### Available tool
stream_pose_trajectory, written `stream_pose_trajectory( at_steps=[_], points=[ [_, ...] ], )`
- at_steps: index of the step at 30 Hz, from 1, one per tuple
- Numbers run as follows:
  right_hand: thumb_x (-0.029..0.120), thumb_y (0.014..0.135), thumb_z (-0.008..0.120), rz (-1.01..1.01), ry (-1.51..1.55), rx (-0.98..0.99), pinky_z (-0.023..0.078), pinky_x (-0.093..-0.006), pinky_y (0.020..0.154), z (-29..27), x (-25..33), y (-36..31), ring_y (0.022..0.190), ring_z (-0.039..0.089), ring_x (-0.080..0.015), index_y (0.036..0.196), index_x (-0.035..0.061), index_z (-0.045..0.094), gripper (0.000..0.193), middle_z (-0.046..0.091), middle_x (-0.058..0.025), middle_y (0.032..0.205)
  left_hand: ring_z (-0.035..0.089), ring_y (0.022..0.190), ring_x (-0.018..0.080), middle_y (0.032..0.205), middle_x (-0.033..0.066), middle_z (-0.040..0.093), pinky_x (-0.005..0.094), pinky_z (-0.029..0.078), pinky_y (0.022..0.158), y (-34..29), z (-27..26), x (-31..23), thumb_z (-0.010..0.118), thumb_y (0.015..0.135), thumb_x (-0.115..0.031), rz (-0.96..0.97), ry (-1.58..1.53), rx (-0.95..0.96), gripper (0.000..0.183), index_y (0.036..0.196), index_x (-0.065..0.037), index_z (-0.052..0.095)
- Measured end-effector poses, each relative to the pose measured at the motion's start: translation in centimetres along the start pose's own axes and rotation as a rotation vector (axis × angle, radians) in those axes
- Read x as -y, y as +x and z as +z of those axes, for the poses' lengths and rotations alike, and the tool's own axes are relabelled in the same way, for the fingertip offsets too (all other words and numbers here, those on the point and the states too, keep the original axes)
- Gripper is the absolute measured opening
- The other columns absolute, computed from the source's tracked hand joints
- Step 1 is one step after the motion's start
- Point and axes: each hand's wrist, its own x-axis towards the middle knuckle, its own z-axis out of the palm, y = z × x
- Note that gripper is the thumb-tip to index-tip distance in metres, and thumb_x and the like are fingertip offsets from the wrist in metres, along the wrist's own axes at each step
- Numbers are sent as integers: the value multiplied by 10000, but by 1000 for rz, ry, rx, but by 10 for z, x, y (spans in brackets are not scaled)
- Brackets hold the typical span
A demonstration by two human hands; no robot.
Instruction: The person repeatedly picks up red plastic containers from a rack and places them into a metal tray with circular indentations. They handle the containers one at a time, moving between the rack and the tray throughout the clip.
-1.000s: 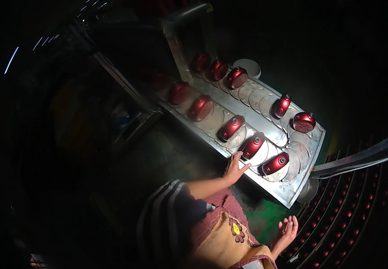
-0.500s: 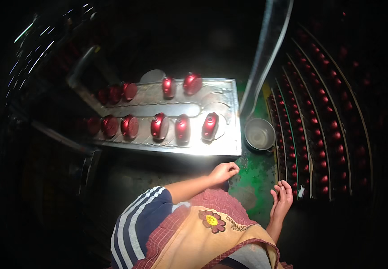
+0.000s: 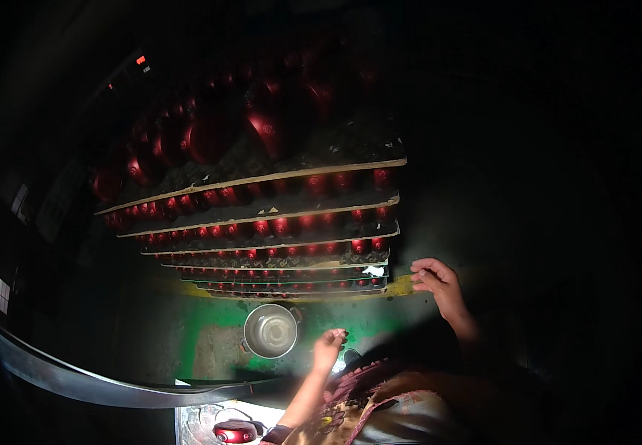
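My left hand (image 3: 328, 350) is over the green floor beside a metal pot (image 3: 271, 331), touching neither. Its fingers are curled in, and whether something small is between them does not show. Further right, my right hand (image 3: 441, 291) is raised with its fingers bent but apart, and nothing is in it. It is nearest to the right ends of the stacked boards (image 3: 299, 216), without touching them. Rows of glossy red, rounded bottle-like pieces (image 3: 265, 130) stand on these boards. Behind my left forearm, one such red piece (image 3: 235, 432) is on the bright metal table (image 3: 187, 419).
A curved metal bar (image 3: 106, 390) crosses the lower left, by the table. The boards rise in several tiers ahead, with a white scrap (image 3: 373, 271) at one right end. A yellow floor stripe (image 3: 399, 286) passes beneath the rack. The far right is dark.
My view has swung right, from the metal table to the rack of red pieces. Both hands have moved with my body. The left stays curled and the right stays open.
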Motion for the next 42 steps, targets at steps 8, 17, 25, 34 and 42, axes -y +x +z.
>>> stream_pose_trajectory(
  at_steps=[8, 17, 25, 34, 42],
  points=[
    [143, 976, 550, -107, -52, -100, 537, -299, 822, -6, 46, 27, 972, 630, -155, 1154, 33, 620, 220, 645, -69, 1094, 632, 804, 101, 941, 20, 695, 250, 511, 717, 66, -19, -73, 612, 951, -106, 187, -120, -8, 124, 1042, -42, 667],
    [154, 970, 597, -198, 151, 29, 526, -284, 849, -57, 35, 140, 976, 614, -107, 1166, 93, 612, 206, 629, -27, 1114, 621, 815, 160, 922, 60, 664, 301, 524, 747, 85, 12, -105, 583, 944, -107, 160, -163, -23, 156, 1040, -14, 661],
    [131, 990, 554, -92, 164, 212, 532, -299, 867, -193, 79, 308, 1005, 623, -152, 1191, 37, 599, 227, 637, -71, 1135, 647, 918, 170, 1021, 49, 673, 322, 514, 748, 108, 159, -179, 612, 946, -164, 166, -111, -389, 169, 1076, -64, 653],
    [97, 975, 558, -130, -9, 312, 558, -296, 807, -275, 169, 465, 950, 638, -158, 1172, 11, 618, 224, 647, -95, 1087, 652, 923, 193, 1126, 92, 645, 347, 600, 708, 140, 266, -240, 522, 828, 88, -86, -393, -1003, 365, 1177, 7, 586],
    [47, 901, 614, -585, -89, 679, 479, -274, 889, -193, 287, 532, 1053, 577, -123, 1262, 49, 561, 365, 618, -33, 1137, 625, 723, 160, 829, 70, 610, 357, 604, 672, 170, 252, -174, 569, 816, 34, 138, -184, -1114, 70, 874, 18, 604]
  ],
)
